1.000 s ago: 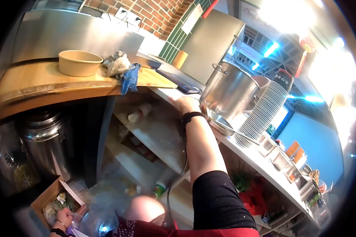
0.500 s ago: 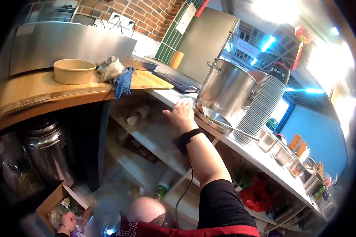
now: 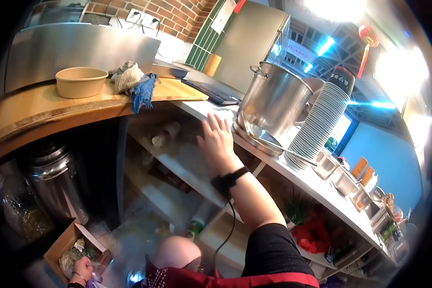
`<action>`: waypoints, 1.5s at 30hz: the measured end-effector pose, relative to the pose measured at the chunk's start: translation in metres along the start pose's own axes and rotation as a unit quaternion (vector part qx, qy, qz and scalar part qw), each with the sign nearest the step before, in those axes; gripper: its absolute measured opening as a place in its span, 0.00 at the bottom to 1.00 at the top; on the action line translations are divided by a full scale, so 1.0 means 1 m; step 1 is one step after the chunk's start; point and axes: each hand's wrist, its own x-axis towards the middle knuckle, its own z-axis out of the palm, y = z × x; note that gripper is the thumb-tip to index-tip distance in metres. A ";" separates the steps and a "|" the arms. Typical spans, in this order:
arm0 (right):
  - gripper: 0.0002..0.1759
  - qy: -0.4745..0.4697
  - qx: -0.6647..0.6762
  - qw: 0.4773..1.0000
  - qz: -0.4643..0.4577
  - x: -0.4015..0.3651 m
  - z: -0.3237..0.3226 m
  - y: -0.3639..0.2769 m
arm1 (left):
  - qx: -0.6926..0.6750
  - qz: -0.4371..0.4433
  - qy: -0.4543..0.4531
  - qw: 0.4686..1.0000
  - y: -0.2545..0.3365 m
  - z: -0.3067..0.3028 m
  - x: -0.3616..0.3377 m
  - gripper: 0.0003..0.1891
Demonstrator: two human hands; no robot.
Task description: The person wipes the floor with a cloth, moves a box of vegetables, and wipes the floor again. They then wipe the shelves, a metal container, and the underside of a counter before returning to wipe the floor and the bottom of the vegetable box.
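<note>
My right hand (image 3: 218,138) is open with its fingers spread, in front of the white counter's edge. It holds nothing. A crumpled white item (image 3: 227,115) lies just beyond its fingertips, and a large steel pot (image 3: 276,98) stands to its right. A ladle (image 3: 261,137) rests in a shallow steel pan below the pot. Low at the left, my left hand (image 3: 83,270) is closed over a cardboard box (image 3: 65,240). Clear plastic and greenish scraps lie in the box. What the left fingers hold, if anything, cannot be made out.
A tall stack of bowls (image 3: 319,122) leans beside the pot, with steel containers (image 3: 343,182) further along. On the wooden counter (image 3: 29,110) are a tan paper bowl (image 3: 81,82) and a blue cloth (image 3: 144,92). A steel barrel (image 3: 57,182) stands underneath. A cable (image 3: 233,216) hangs from my right wrist.
My right hand has lifted its fingers off the counter edge and drawn back slightly, spreading them. My left hand stays at the box. The view has shifted slightly.
</note>
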 end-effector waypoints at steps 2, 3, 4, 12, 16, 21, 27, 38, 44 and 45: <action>0.26 0.038 0.017 0.999 -0.015 -0.016 -0.028 -0.005 | 0.012 0.033 0.002 0.999 0.001 0.001 0.001 0.05; 0.24 0.060 0.045 0.997 -0.014 -0.026 -0.042 -0.003 | 0.000 0.026 0.005 1.000 0.010 -0.005 0.000 0.05; 0.23 0.081 0.073 0.994 -0.014 -0.036 -0.054 0.000 | -0.011 0.019 0.008 1.000 0.014 -0.009 -0.001 0.05; 0.15 0.077 -0.040 0.992 0.087 -0.086 -0.103 0.076 | -0.033 0.002 -0.007 0.999 0.004 0.000 -0.002 0.04; 0.11 -0.027 -0.032 0.996 0.075 -0.083 -0.104 0.101 | -0.013 -0.025 -0.023 0.999 0.021 -0.009 -0.004 0.02; 0.09 0.027 -0.064 0.997 0.039 -0.076 -0.098 0.103 | -0.042 0.006 -0.012 0.999 0.009 -0.002 0.001 0.02; 0.11 0.005 -0.048 0.998 0.031 -0.057 -0.101 0.106 | -0.057 -0.013 -0.010 0.998 0.023 -0.012 -0.003 0.03; 0.11 -0.008 -0.052 0.999 0.014 -0.040 -0.095 0.108 | -0.045 -0.025 -0.020 0.998 0.029 -0.017 -0.003 0.02; 0.10 0.010 -0.057 0.998 -0.007 -0.029 -0.087 0.107 | -0.039 -0.036 -0.018 0.998 0.024 -0.014 -0.001 0.03; 0.10 0.015 -0.054 0.998 -0.005 -0.027 -0.086 0.104 | -0.039 -0.032 -0.018 0.999 0.025 -0.014 -0.001 0.04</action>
